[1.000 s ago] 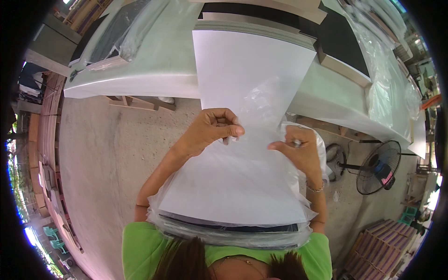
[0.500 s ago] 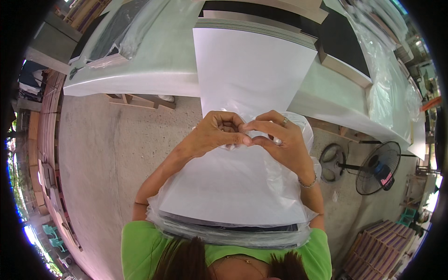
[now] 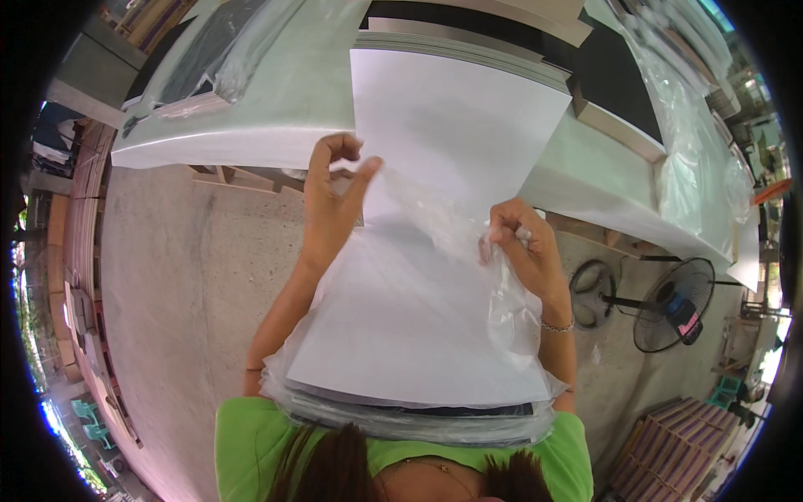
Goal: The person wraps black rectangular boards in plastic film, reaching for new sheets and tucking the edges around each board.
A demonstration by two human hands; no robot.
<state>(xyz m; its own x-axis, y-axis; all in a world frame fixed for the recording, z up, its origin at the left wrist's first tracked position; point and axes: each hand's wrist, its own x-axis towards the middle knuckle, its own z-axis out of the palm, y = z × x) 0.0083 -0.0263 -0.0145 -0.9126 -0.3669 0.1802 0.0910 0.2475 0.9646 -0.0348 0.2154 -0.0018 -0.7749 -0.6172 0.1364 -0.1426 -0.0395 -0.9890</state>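
Both hands, seen meeting in the earlier frame, are now being held apart, with clear film being drawn between them across the near end of the white sheet stack. Beside the stack's left edge, the left hand is being held half-curled; whether film is being pinched cannot be told. Film is being gripped by the right hand at the stack's near right. Film handling is judged to be continuing. Nearer the body than the stack, film-covered sheets are being supported.

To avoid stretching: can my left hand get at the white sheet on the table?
Likely yes: your left hand looks open and close to the white sheet, and the plastic film leaves its upper part uncovered.
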